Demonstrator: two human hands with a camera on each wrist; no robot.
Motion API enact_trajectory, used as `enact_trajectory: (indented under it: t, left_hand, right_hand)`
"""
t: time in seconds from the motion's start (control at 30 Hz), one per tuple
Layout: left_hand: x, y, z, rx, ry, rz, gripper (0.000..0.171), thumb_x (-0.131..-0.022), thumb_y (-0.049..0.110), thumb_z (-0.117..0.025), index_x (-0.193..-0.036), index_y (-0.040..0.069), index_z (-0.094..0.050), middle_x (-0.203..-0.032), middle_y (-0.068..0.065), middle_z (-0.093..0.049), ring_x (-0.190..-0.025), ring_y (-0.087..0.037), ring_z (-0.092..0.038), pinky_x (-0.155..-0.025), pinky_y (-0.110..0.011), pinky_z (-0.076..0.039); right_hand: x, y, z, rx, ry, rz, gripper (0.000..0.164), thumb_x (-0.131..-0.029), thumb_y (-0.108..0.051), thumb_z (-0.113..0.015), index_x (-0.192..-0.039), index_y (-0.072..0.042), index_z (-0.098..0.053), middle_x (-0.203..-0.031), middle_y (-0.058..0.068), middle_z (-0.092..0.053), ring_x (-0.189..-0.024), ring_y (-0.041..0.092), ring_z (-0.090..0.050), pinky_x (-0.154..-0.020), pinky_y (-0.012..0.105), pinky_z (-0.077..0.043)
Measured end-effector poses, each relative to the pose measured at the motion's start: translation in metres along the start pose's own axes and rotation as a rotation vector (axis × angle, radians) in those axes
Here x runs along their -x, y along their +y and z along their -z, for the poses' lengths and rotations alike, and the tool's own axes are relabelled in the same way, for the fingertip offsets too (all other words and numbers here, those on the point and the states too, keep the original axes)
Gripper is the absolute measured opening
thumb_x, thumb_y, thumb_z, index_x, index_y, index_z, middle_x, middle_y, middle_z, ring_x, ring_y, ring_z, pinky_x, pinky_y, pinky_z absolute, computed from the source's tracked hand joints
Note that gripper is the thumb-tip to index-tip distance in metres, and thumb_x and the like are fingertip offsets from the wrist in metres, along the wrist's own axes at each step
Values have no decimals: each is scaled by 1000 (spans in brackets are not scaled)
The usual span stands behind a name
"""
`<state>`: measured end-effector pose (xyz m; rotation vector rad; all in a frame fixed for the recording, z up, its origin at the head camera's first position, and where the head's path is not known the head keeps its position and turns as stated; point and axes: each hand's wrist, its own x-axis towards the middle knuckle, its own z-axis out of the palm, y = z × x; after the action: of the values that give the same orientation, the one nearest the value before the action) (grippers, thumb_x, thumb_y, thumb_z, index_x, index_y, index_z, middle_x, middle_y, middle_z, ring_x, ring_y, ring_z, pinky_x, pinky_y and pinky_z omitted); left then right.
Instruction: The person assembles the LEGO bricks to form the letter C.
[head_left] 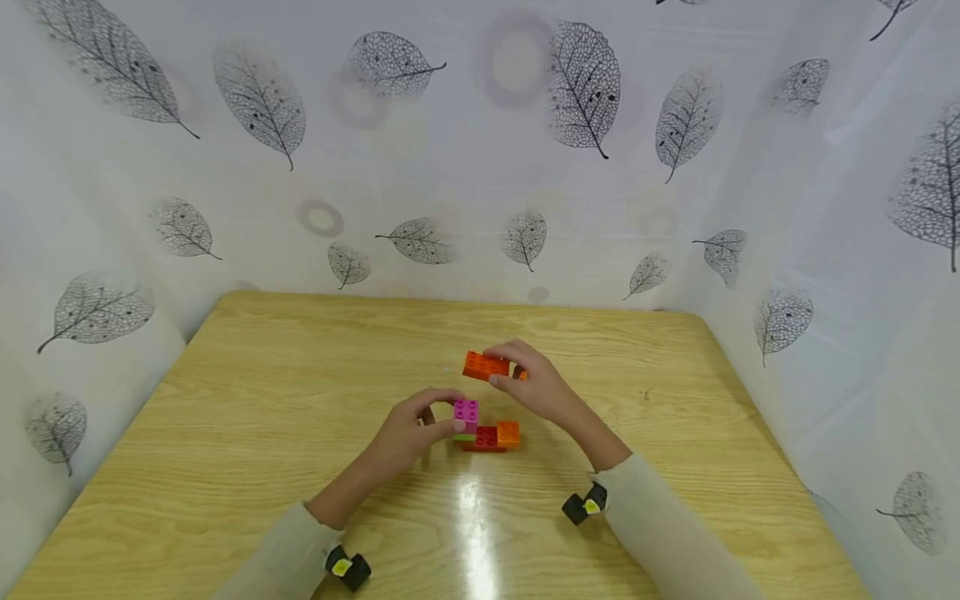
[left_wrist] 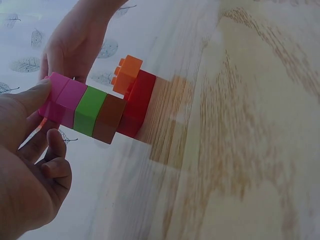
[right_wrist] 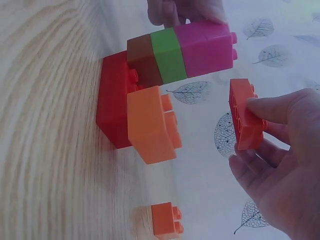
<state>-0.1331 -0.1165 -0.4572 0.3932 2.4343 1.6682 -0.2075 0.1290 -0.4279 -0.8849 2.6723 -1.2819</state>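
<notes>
Your left hand [head_left: 405,433] pinches the pink top [head_left: 466,408] of a column standing on one end of the red base brick [head_left: 486,435]; with the hold that high, a sideways push would probably lever the column loose at its foot. The orange block [head_left: 507,431] on the base's other end could be knocked if you bring something down askew beside it. Farther off, your right hand [head_left: 536,387] grasps an orange-red brick [head_left: 480,365] above the table [head_left: 300,375]; a light fingertip grip might let it twist or drop. Both wrist views show you the brown brick [right_wrist: 142,55] under the green one [left_wrist: 89,111], which the head view hides. Only the right wrist view shows the held brick's hollow underside and, plainly, the loose orange brick [right_wrist: 165,220], which your right fingers partly hide from the head camera.
</notes>
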Motion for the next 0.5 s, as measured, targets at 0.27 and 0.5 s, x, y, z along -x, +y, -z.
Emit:
enact_trajectory:
  t: [0.27,0.5]
  left_hand:
    - [-1,-2,0,15,14,19,43,-91,37,-76,-131,27,-65,-127,3,-63,-74,-19,-51,-55,-24,-42]
    - [-1,-3,0,22,15,16,44,-90,38,-76,-130,27,-65,-127,2,-63,-72,-19,-51,-52,-24,-42]
  right_hand:
    - [27,-3,3,-18,36,47,38,-99,-26,-66,-136,-17,-62,-130,2,-60,-101,16,-56,-85,37,-51]
    - [41,-5,0,-20,19,137,35,-98,-20,-68,-132,-16,-65,-126,1,-61,-96,14,-53,-80,41,-50]
